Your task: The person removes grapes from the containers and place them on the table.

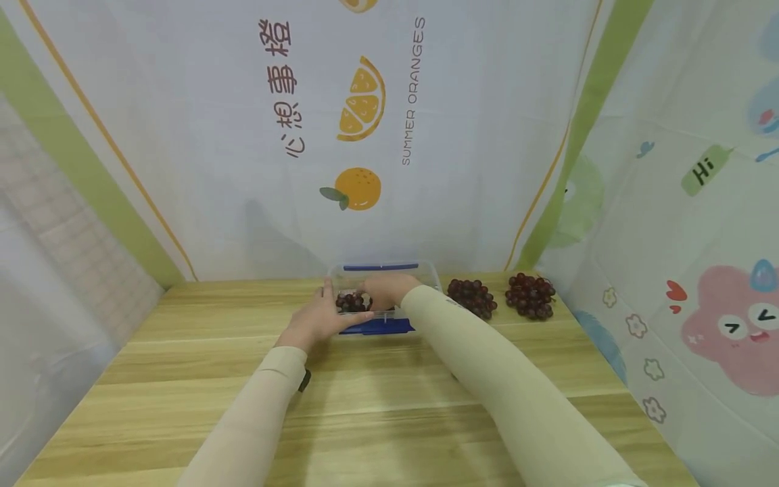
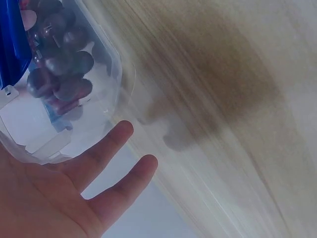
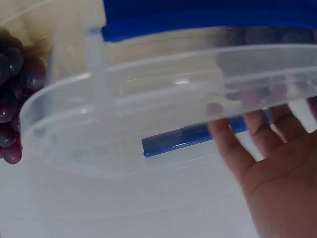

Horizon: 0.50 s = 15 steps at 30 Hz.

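Observation:
A clear plastic box with blue clips stands at the back of the table. Inside its left part lies a bunch of dark red grapes. My left hand rests against the box's left end, thumb along the front rim; in the left wrist view two fingers stretch out straight and apart. My right hand reaches down into the box, right beside the grapes. In the right wrist view its fingers look spread and loosely bent, with the tips partly behind the cloudy rim.
Two more bunches of grapes lie on the table to the right of the box, a nearer bunch and a farther bunch. A printed cloth hangs behind the wooden table, and other cloths hang at both sides.

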Available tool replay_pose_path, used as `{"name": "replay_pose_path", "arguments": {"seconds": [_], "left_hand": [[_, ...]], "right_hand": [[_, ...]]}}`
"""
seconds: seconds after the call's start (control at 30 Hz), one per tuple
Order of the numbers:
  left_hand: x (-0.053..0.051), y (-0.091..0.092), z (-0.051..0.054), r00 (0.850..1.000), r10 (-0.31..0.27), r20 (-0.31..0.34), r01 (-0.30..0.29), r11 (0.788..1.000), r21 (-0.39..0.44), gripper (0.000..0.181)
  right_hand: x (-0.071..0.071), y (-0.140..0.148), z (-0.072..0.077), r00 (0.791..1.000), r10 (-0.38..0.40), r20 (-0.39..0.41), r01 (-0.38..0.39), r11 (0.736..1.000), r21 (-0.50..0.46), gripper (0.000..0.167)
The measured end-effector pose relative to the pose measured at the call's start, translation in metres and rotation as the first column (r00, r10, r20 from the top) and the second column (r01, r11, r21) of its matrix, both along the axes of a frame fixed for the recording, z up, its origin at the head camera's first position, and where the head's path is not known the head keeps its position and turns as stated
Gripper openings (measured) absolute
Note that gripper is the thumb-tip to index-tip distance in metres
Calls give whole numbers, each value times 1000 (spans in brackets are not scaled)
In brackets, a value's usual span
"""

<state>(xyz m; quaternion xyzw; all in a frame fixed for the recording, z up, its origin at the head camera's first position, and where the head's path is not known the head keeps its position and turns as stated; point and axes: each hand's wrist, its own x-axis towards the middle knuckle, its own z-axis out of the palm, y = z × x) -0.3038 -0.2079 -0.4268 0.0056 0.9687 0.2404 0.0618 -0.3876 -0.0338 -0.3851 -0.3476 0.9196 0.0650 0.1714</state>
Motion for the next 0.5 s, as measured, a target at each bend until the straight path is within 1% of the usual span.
{"name": "replay_pose_path", "arguments": {"seconds": [0.1, 0.17, 0.27, 0.37, 0.43, 0.5], "left_hand": [[1, 0, 0, 1000, 2, 6, -2, 1000, 4, 152], [1, 0, -1, 1000, 4, 9, -4, 1000, 9, 152], [1, 0, -1, 1000, 9, 7, -9, 1000, 15, 152], [1, 0, -2, 1000, 10, 1, -10, 1000, 14, 151], [1, 0, -2, 1000, 9, -2, -9, 1000, 14, 151], [1, 0, -2, 1000, 9, -2, -9, 1000, 14, 151]], "right_hand": [[1, 4, 1, 999, -19, -40, 20, 999, 28, 30], [1, 8, 2, 997, -26, -71, 30, 998, 51, 19], [3, 14, 4, 989, -29, -142, 43, 995, 93, 15], [5, 19, 5, 980, -58, -191, 85, 987, 137, 17], [3, 22, 5, 978, -85, -193, 117, 979, 165, 15], [0, 23, 6, 979, -124, -159, 151, 973, 172, 15]]}}
